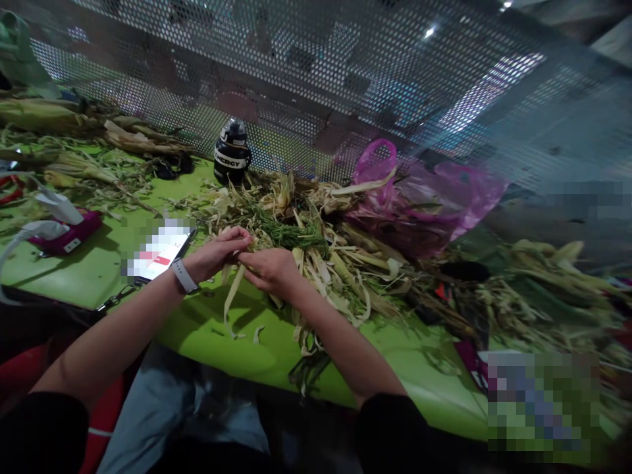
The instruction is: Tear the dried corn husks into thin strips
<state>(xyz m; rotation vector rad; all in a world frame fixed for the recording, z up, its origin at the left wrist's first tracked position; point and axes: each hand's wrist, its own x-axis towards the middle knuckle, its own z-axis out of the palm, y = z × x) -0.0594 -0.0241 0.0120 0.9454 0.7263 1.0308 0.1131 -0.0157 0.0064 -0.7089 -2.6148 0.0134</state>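
Note:
Fingers pinched, my left hand (pixel 220 253) and my right hand (pixel 273 268) meet over the front of a heap of dried corn husks (pixel 340 263). A pale husk strip (pixel 231 299) hangs down from between them, its lower end curling near the green table (pixel 217 342). My fingers partly hide the piece at the pinch point. Just behind my hands lies a bundle of thin green strands (pixel 301 230) on the heap. A small loose husk scrap (pixel 257 334) rests on the table below my right hand.
Left of my wrist lies a lit phone (pixel 162 247), with a purple power strip (pixel 74 234) further left. A black bottle (pixel 232 155) and pink plastic bag (pixel 419 204) stand behind the heap, before a perforated metal panel (pixel 296 72). More husks (pixel 49 118) cover the back left.

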